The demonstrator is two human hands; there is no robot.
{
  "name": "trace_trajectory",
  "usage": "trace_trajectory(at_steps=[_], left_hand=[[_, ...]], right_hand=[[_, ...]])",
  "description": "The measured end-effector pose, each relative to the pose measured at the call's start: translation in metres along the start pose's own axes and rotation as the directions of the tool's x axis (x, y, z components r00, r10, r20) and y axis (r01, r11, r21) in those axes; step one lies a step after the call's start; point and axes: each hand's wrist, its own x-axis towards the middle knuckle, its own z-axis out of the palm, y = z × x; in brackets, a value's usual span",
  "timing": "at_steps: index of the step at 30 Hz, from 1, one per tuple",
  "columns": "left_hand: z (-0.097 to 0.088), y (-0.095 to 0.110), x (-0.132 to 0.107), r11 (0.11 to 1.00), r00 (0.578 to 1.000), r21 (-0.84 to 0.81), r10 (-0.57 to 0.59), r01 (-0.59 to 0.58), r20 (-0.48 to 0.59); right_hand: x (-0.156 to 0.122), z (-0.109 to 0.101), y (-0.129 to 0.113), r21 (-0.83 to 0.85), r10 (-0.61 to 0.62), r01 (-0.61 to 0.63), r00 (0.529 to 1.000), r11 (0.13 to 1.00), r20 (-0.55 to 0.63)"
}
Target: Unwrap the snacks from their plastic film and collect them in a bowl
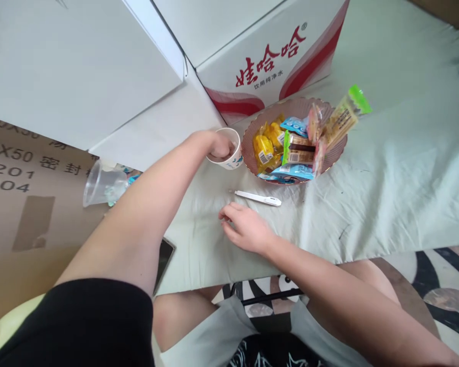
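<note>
My left hand [222, 146] reaches down into a white paper cup [235, 162] with a blue print. Its fingers look curled, but their tips and whatever they grip are hidden inside the cup. On the cloth lies my right hand [245, 227], fingers loosely bent, thumb apart from them, nothing between. Just beyond its knuckles is a slim white utility knife [258, 197], not touched by the hand. Right of the cup stands a clear pinkish bowl [338, 153] of wrapped snacks: yellow packets [265, 145], blue packets [294, 171] and a long green-ended bar [344, 120].
A white carton with red lettering [270, 66] stands behind the bowl. Brown cardboard [7, 214] and a tipped clear plastic cup [103, 186] are at the left. A dark phone-like device [164, 260] lies by my left forearm. Pale green cloth [398, 178] covers the table.
</note>
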Motion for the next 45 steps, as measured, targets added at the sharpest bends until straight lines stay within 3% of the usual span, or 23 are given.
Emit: trace_trajectory(at_steps=[2, 3, 5, 6, 7, 8, 9, 10, 14, 18, 21, 23, 25, 28, 31, 33, 34, 35, 36, 37, 40, 43, 45], left_hand=[[-0.012, 0.002, -0.017, 0.996, 0.988, -0.002, -0.085, 0.086, 0.129], [-0.018, -0.001, -0.028, 0.994, 0.99, -0.039, -0.095, 0.099, 0.106], [-0.024, -0.015, -0.055, 0.981, 0.984, -0.194, -0.05, 0.016, -0.172], [-0.022, -0.026, -0.071, 0.96, 0.925, -0.272, -0.048, -0.06, -0.376], [-0.017, -0.037, -0.088, 0.934, 0.835, -0.338, -0.09, -0.118, -0.542], [-0.007, -0.05, -0.106, 0.901, 0.771, -0.406, -0.149, -0.152, -0.619], [0.006, -0.061, -0.126, 0.864, 0.736, -0.473, -0.206, -0.172, -0.645], [0.022, -0.071, -0.145, 0.829, 0.73, -0.529, -0.247, -0.181, -0.637], [0.102, -0.09, -0.207, 0.731, 0.76, -0.664, -0.339, -0.158, -0.554], [0.157, -0.086, -0.233, 0.622, 0.829, -0.763, -0.325, -0.176, -0.456], [0.175, -0.087, -0.241, 0.447, 0.864, -0.872, -0.337, -0.202, -0.373], [0.181, -0.089, -0.246, 0.279, 0.905, -0.938, -0.309, -0.207, -0.292], [0.182, -0.089, -0.251, 0.084, 0.949, -0.976, -0.23, -0.201, -0.215], [0.176, -0.09, -0.256, -0.238, 0.985, -0.957, -0.089, -0.164, -0.146], [0.163, -0.099, -0.259, -0.495, 0.995, -0.864, -0.005, -0.092, -0.103], [0.154, -0.109, -0.263, -0.671, 0.991, -0.734, -0.131, -0.106, -0.023], [0.15, -0.114, -0.265, -0.74, 0.977, -0.662, -0.206, -0.121, 0.052], [0.147, -0.119, -0.266, -0.788, 0.957, -0.602, -0.259, -0.131, 0.131], [0.144, -0.124, -0.268, -0.82, 0.938, -0.557, -0.284, -0.13, 0.199], [0.141, -0.128, -0.269, -0.84, 0.925, -0.528, -0.288, -0.121, 0.247], [0.133, -0.139, -0.269, -0.874, 0.916, -0.476, -0.266, -0.098, 0.3], [0.128, -0.148, -0.267, -0.896, 0.905, -0.428, -0.276, -0.121, 0.323], [0.127, -0.154, -0.266, -0.899, 0.899, -0.416, -0.289, -0.137, 0.33]], right_hand=[[-0.002, 0.0, 0.003, -0.012, 0.001, -0.001, 1.0, 1.0, -0.017], [-0.003, -0.001, 0.005, -0.016, 0.002, -0.003, 1.0, 1.0, -0.029], [-0.006, -0.003, 0.008, -0.023, -0.007, 0.006, 0.998, 1.0, -0.06], [-0.007, -0.004, 0.009, -0.035, -0.022, 0.019, 0.996, 0.999, -0.083], [-0.009, -0.006, 0.01, -0.065, -0.039, 0.032, 0.992, 0.997, -0.118], [-0.009, -0.008, 0.012, -0.114, -0.056, 0.038, 0.985, 0.993, -0.164], [-0.01, -0.01, 0.013, -0.177, -0.074, 0.035, 0.974, 0.984, -0.215], [-0.01, -0.012, 0.014, -0.244, -0.089, 0.022, 0.96, 0.969, -0.266], [-0.007, -0.016, 0.027, -0.431, -0.046, -0.121, 0.933, 0.894, -0.357], [-0.01, -0.02, 0.049, -0.525, 0.106, -0.315, 0.915, 0.791, -0.389], [-0.016, -0.021, 0.051, -0.514, 0.06, -0.252, 0.931, 0.82, -0.36], [-0.019, -0.012, 0.039, -0.407, 0.124, -0.301, 0.905, 0.862, -0.407], [-0.02, 0.01, 0.019, -0.268, 0.217, -0.362, 0.867, 0.893, -0.449], [-0.009, 0.055, -0.015, -0.214, 0.199, -0.297, 0.9, 0.93, -0.388], [0.021, 0.086, -0.045, -0.212, 0.179, -0.224, 0.96, 0.951, -0.213], [0.05, 0.09, -0.064, -0.168, 0.164, -0.171, 0.985, 0.971, -0.055], [0.067, 0.09, -0.074, -0.164, 0.162, -0.169, 0.985, 0.972, -0.052], [0.085, 0.091, -0.085, -0.192, 0.153, -0.175, 0.98, 0.966, -0.125], [0.106, 0.093, -0.094, -0.245, 0.095, -0.149, 0.971, 0.958, -0.219], [0.128, 0.099, -0.103, -0.3, 0.029, -0.103, 0.97, 0.949, -0.24], [0.203, 0.131, -0.112, -0.405, -0.078, 0.018, 0.988, 0.914, -0.131], [0.273, 0.167, -0.097, -0.457, -0.122, 0.076, 0.99, 0.886, -0.072], [0.304, 0.18, -0.082, -0.457, -0.113, 0.08, 0.992, 0.886, -0.046]])
